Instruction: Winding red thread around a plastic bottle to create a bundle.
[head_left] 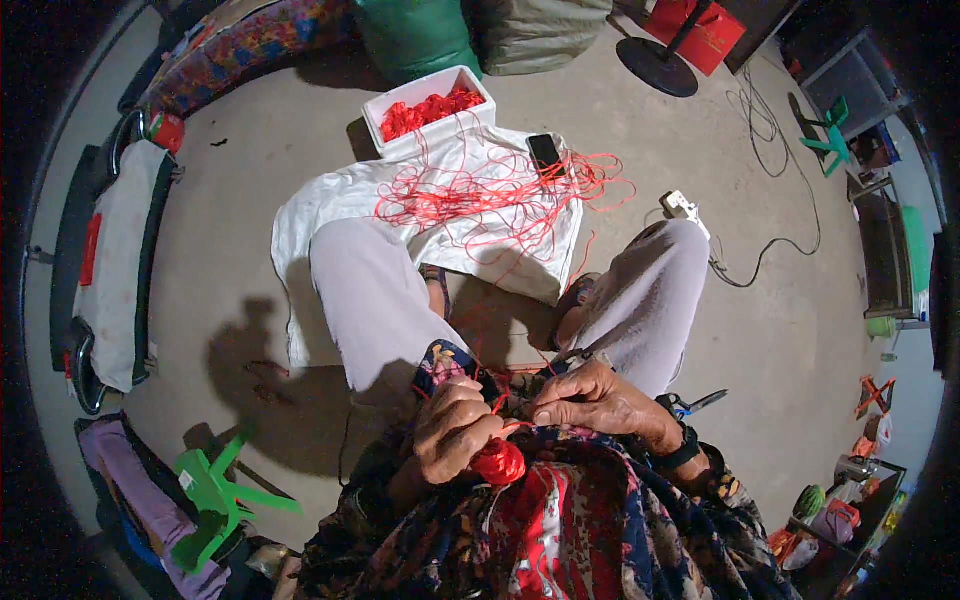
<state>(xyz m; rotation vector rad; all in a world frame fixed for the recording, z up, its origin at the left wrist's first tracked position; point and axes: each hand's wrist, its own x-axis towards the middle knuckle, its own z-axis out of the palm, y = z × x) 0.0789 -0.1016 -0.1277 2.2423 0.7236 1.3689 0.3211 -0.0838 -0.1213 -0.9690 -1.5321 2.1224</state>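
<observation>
My left hand point(455, 432) is closed in front of my lap, its fingers curled round red cord. Just below its fingers hangs a shiny red bundle point(498, 462), perhaps wound ribbon or cord; its exact kind is unclear. To its right, my right hand point(590, 402) pinches a strand of the red cord point(520, 425) between thumb and fingers. A long loose tangle of thin red cord point(460, 195) lies ahead on a white cloth point(335, 210). Behind that, a white box point(440, 135) holds shiny red pieces point(430, 112).
A black phone point(545, 155) rests on the cloth. Right of my knee lies a white power strip point(684, 208) with a dark cable point(790, 245). Green stools point(215, 500) stand at the lower left and far right. Full sacks point(415, 40) and a round black stand base point(656, 68) are beyond.
</observation>
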